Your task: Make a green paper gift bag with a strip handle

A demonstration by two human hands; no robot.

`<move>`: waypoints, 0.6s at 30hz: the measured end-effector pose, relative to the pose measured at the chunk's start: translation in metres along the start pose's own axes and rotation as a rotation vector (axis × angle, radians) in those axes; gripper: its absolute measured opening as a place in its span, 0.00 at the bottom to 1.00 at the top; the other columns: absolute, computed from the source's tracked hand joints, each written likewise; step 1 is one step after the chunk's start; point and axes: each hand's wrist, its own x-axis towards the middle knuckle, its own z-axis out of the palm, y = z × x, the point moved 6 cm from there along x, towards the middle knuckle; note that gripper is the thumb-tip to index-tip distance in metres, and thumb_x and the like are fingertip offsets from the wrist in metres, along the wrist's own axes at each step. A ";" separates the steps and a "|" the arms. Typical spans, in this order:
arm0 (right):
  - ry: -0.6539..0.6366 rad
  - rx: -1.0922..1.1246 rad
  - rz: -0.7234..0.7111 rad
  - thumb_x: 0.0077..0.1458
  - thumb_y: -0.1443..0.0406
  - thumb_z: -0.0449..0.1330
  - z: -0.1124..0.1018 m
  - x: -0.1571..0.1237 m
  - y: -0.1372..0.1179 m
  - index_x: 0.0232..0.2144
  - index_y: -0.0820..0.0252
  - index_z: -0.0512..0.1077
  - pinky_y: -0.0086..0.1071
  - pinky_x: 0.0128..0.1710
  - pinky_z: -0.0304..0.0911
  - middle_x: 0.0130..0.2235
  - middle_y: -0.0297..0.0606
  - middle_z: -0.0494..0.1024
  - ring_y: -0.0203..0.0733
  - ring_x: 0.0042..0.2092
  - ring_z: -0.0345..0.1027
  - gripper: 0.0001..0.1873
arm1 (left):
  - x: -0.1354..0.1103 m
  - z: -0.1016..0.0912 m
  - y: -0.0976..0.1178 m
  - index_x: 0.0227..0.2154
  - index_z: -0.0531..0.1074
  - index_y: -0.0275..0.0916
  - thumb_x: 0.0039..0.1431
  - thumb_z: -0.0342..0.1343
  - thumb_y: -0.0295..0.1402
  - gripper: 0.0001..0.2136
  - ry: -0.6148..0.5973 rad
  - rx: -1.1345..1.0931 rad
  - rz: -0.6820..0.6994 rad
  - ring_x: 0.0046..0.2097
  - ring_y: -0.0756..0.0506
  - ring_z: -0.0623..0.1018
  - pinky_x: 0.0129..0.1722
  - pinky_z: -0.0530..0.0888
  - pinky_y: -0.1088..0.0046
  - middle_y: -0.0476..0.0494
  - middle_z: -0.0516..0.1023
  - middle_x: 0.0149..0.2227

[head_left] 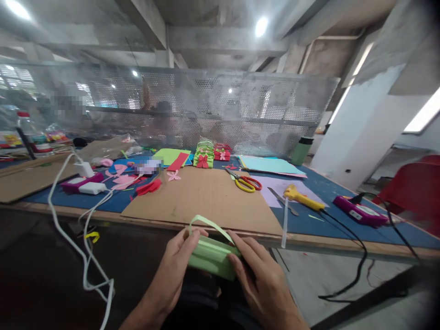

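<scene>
Between my hands, just off the table's front edge, is a small light-green paper handbag [213,259] with a thin strip handle arching over its top. My left hand [177,256] grips its left end, thumb on top near the handle's base. On the opposite end, my right hand [259,263] is closed round the bag, its fingertips at the handle's other base. Beyond them a brown cardboard sheet [206,197] lies on the table. Scissors [248,182] with red and yellow handles rest at its far right edge.
A yellow hot glue gun [302,199] with a glue stick lies right, beside a knife [283,201]. Green bags with a red bow [202,160] and a red bag [222,152] stand at the back. Purple power strips [359,211] and white cables [55,206] flank the work area.
</scene>
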 end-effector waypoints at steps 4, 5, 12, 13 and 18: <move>0.031 0.091 -0.004 0.66 0.70 0.54 -0.002 0.000 0.004 0.60 0.58 0.67 0.23 0.45 0.71 0.46 0.42 0.78 0.37 0.47 0.75 0.21 | 0.004 -0.005 0.004 0.46 0.75 0.37 0.63 0.55 0.48 0.20 -0.007 0.090 0.053 0.33 0.46 0.75 0.26 0.72 0.75 0.41 0.77 0.39; 0.039 0.102 -0.003 0.66 0.70 0.54 -0.001 0.000 0.005 0.60 0.58 0.67 0.22 0.45 0.71 0.45 0.42 0.78 0.37 0.46 0.76 0.21 | 0.005 -0.006 0.006 0.47 0.75 0.37 0.64 0.54 0.48 0.20 -0.008 0.132 0.081 0.33 0.46 0.75 0.28 0.72 0.75 0.42 0.77 0.39; -0.030 0.190 0.155 0.67 0.64 0.54 -0.005 0.009 0.023 0.59 0.58 0.70 0.28 0.47 0.71 0.46 0.42 0.80 0.41 0.48 0.76 0.20 | 0.010 -0.005 0.019 0.51 0.73 0.38 0.62 0.54 0.53 0.25 -0.072 0.216 0.086 0.30 0.45 0.73 0.23 0.74 0.73 0.46 0.71 0.32; -0.051 0.224 0.222 0.67 0.62 0.54 -0.006 0.011 0.029 0.60 0.59 0.70 0.29 0.46 0.71 0.44 0.41 0.81 0.41 0.46 0.76 0.21 | 0.011 -0.005 0.023 0.51 0.73 0.38 0.61 0.55 0.53 0.25 -0.064 0.200 0.090 0.29 0.46 0.73 0.22 0.75 0.72 0.47 0.70 0.31; -0.163 0.545 0.508 0.68 0.50 0.50 -0.001 0.022 0.052 0.64 0.58 0.63 0.34 0.42 0.72 0.41 0.38 0.79 0.41 0.41 0.75 0.29 | 0.026 0.001 0.049 0.50 0.72 0.38 0.59 0.57 0.53 0.25 -0.033 0.175 0.154 0.27 0.47 0.74 0.23 0.77 0.71 0.49 0.71 0.29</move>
